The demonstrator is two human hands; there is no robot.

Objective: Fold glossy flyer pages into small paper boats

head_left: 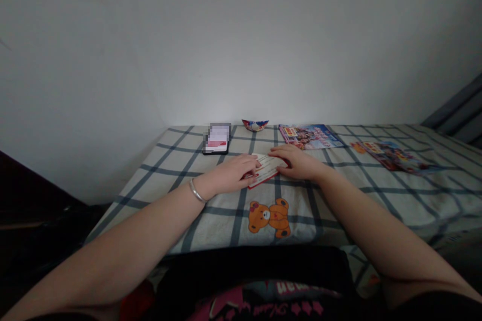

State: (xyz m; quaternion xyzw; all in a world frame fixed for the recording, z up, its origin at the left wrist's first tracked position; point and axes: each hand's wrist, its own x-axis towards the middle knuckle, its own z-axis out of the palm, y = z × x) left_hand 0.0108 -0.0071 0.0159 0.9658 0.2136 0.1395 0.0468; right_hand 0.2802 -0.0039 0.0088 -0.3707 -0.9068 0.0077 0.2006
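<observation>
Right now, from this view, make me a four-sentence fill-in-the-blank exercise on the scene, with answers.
1. The silver bracelet circles the ____ wrist.
2. Of the left hand and right hand, ____ touch the red-edged paper.
3. The printed animal on the checked cloth is a ____.
4. The folded colourful piece lies ____ the black-edged device and the farther printed sheet.
Missing words: left; both; bear; between.

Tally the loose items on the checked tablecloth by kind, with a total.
Phone: 1
Folded paper piece: 1
Colourful printed sheets: 2
Red-edged paper, under the left hand and right hand: 1
Total: 5
</observation>
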